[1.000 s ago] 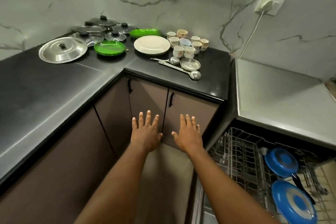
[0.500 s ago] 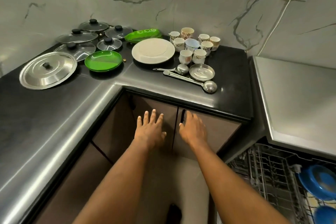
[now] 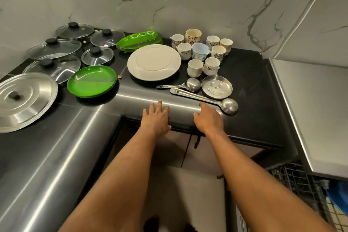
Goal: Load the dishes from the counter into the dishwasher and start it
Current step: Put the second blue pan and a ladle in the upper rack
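Observation:
Dishes crowd the corner of the black counter (image 3: 250, 118). A white plate (image 3: 154, 62) sits in the middle, with a green plate (image 3: 91, 81) to its left and a green tray (image 3: 139, 41) behind. Several cups (image 3: 203, 51) stand at the right. In front of them lie a small steel dish with a smiley (image 3: 216, 86), a long ladle (image 3: 205, 100) and a shorter ladle (image 3: 180, 85). My left hand (image 3: 156, 118) reaches over the counter's front edge, fingers straight, empty. My right hand (image 3: 208, 118) hovers just short of the long ladle, fingers loosely bent, empty.
Several glass lids (image 3: 75, 47) and a large steel lid (image 3: 22, 100) fill the left side. The dishwasher's steel top (image 3: 316, 111) is at the right, its open rack (image 3: 301, 181) below with a blue lid (image 3: 339, 196). Cabinet doors (image 3: 188, 149) lie under the counter.
Both hands have risen from in front of the cabinet doors to the counter's front edge. The view has moved closer to the dishes; the dishwasher rack has slid toward the lower right.

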A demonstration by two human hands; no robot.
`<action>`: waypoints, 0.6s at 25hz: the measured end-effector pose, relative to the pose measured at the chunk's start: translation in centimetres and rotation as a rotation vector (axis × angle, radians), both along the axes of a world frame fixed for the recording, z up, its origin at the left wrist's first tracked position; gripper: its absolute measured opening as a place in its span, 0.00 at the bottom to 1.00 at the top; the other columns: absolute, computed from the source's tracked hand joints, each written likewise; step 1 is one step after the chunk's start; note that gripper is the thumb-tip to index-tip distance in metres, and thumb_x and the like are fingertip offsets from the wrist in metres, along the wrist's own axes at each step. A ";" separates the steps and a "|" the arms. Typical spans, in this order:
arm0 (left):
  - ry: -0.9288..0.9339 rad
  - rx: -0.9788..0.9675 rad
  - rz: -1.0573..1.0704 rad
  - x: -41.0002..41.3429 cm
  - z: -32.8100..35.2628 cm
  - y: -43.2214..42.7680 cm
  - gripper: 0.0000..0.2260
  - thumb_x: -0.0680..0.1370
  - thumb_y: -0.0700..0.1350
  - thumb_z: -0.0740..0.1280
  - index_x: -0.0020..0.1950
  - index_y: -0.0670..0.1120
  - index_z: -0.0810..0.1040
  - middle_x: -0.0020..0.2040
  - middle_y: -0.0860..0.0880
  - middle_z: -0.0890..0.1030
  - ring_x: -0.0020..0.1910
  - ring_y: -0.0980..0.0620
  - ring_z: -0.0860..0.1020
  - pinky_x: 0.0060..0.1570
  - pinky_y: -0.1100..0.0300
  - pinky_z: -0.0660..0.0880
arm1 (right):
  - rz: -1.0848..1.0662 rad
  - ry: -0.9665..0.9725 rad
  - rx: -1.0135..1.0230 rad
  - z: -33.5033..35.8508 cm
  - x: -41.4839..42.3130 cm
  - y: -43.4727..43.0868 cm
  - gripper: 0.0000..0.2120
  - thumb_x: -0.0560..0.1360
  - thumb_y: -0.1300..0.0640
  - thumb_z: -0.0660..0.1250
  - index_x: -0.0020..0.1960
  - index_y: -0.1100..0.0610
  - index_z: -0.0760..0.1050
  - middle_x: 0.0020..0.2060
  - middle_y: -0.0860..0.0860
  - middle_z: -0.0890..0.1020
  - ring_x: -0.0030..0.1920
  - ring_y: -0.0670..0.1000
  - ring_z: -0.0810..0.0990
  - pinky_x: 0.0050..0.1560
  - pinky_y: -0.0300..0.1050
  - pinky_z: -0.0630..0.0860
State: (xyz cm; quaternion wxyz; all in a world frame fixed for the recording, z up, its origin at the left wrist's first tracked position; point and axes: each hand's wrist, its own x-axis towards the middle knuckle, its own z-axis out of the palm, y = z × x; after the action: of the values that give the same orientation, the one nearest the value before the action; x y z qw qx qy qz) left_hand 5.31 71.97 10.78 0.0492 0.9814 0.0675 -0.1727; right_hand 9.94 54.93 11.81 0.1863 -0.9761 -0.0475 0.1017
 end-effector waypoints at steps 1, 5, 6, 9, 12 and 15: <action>0.030 0.015 -0.037 1.5 -0.1 0.9 0.36 0.79 0.54 0.66 0.81 0.48 0.49 0.81 0.43 0.42 0.79 0.38 0.44 0.75 0.39 0.51 | -0.021 0.011 -0.007 0.0 1.1 0.7 0.21 0.79 0.52 0.60 0.71 0.55 0.66 0.64 0.58 0.75 0.63 0.60 0.74 0.58 0.52 0.72; 0.232 -0.043 -0.125 5.6 -1.2 3.0 0.41 0.78 0.53 0.69 0.81 0.45 0.46 0.80 0.41 0.43 0.78 0.33 0.50 0.74 0.40 0.57 | -0.079 0.079 -0.003 -0.5 4.5 3.3 0.25 0.78 0.55 0.58 0.75 0.53 0.60 0.68 0.57 0.72 0.66 0.60 0.72 0.61 0.51 0.70; 0.255 -0.044 -0.145 6.2 -1.4 3.0 0.42 0.78 0.53 0.69 0.81 0.44 0.44 0.80 0.40 0.42 0.77 0.32 0.50 0.74 0.40 0.58 | -0.108 0.090 0.005 -0.8 5.3 3.7 0.27 0.78 0.56 0.58 0.76 0.53 0.59 0.69 0.57 0.72 0.67 0.60 0.72 0.61 0.51 0.70; 0.277 -0.037 -0.166 6.7 -1.6 2.9 0.42 0.79 0.52 0.68 0.81 0.43 0.43 0.80 0.40 0.40 0.77 0.30 0.50 0.73 0.40 0.59 | -0.185 0.137 0.002 -1.4 7.3 4.4 0.25 0.78 0.53 0.59 0.74 0.51 0.61 0.67 0.57 0.74 0.65 0.60 0.73 0.59 0.52 0.71; 0.304 -0.046 -0.170 7.2 -1.5 2.9 0.42 0.79 0.51 0.68 0.81 0.42 0.43 0.80 0.40 0.39 0.77 0.30 0.50 0.73 0.39 0.59 | -0.250 0.134 -0.022 -2.1 8.4 5.0 0.17 0.79 0.49 0.59 0.65 0.54 0.71 0.62 0.57 0.77 0.61 0.61 0.75 0.55 0.51 0.72; 0.307 -0.044 -0.182 7.4 -1.7 3.1 0.42 0.79 0.51 0.69 0.80 0.42 0.43 0.80 0.39 0.40 0.76 0.29 0.50 0.73 0.39 0.60 | -0.338 0.057 -0.027 -2.3 8.0 5.6 0.18 0.79 0.45 0.59 0.62 0.55 0.73 0.59 0.57 0.78 0.59 0.61 0.77 0.53 0.51 0.73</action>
State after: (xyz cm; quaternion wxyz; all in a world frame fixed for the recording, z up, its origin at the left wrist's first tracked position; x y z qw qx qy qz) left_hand 12.73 75.06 9.05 0.0441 0.9443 -0.0187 -0.3257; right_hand 17.92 60.56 9.50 0.1888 -0.9693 0.1239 0.0970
